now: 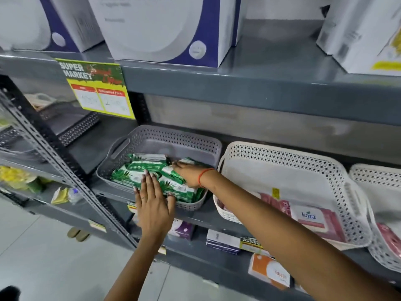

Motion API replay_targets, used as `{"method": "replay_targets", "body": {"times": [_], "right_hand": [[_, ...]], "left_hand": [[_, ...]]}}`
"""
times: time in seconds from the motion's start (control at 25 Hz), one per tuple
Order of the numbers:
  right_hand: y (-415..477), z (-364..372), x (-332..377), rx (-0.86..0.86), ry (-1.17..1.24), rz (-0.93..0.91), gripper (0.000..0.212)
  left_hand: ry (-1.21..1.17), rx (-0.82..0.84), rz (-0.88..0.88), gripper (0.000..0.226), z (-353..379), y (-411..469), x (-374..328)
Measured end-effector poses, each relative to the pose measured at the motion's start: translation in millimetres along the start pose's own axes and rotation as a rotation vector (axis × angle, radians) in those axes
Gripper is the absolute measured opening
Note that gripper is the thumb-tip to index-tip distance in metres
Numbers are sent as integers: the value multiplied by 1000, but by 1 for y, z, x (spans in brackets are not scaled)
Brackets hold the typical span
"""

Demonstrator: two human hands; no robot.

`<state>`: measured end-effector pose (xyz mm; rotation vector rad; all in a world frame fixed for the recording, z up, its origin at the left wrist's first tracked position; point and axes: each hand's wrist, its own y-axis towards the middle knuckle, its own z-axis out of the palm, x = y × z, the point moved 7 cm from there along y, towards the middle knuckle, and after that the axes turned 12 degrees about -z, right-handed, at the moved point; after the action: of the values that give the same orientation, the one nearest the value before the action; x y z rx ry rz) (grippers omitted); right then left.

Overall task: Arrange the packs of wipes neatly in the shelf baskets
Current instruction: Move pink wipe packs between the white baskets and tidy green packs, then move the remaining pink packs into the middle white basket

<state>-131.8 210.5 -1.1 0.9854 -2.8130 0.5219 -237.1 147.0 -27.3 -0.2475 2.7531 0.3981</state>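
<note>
Grey perforated plastic basket (173, 140), rectangular with rounded corners and a slot handle at its left end, standing on the grey metal shelf (104, 137); contents: several flat, glossy green-and-white packs of wipes (138, 168) printed with leaf motifs, lying overlapped and crowded toward the basket's front half, the rear half bare. The left hand (154, 203) lies flat and open, fingers spread, palm down on the front packs and over the basket's near rim, gripping nothing; a ring shows on one finger. The right hand (188, 172), a red thread at its wrist, reaches in from the right with its grip closed over the edge of one green pack (173, 173) at the basket's right side. Just beside, to the right: cream perforated plastic basket (303, 157), larger, lattice-walled, holding soft pink packs (314, 222) at its front, one bearing a white label reading "kara"; the person's forearm crosses its front left corner. A second cream basket (377, 177) at the far right edge, partly out of view, holds another pink pack. Upper shelf: white and dark blue cardboard boxes (162, 29). A yellow and green price card (97, 88), headed "SUPER MARKET", hangs from the upper shelf's edge. Lower shelf: small cartons in purple, white and orange (269, 270).
</note>
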Motion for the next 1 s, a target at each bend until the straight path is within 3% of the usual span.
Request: {"method": "replay_targets", "body": {"times": [0.2,0.36,0.56,0.64,0.72,0.88,1.0], "right_hand": [[-73,-34,-26,-406,212,116,63],[-174,-28,-62,-652,204,321,56],[-326,17,-119,-801,148,802,57],[-392,44,-144,-735,136,1005,53],[-447,75,-167,-547,179,1146,53],[-477,124,-193,-146,354,1014,82],[-473,119,-202,-182,266,980,88]], "left_hand": [[51,37,173,71,1,-18,-43],[25,156,421,76,15,-67,-121],[105,267,642,72,42,-115,-197],[141,312,681,76,52,-123,-209],[135,337,671,76,57,-124,-212],[132,329,655,76,56,-122,-211],[125,334,668,84,54,-124,-213]]}}
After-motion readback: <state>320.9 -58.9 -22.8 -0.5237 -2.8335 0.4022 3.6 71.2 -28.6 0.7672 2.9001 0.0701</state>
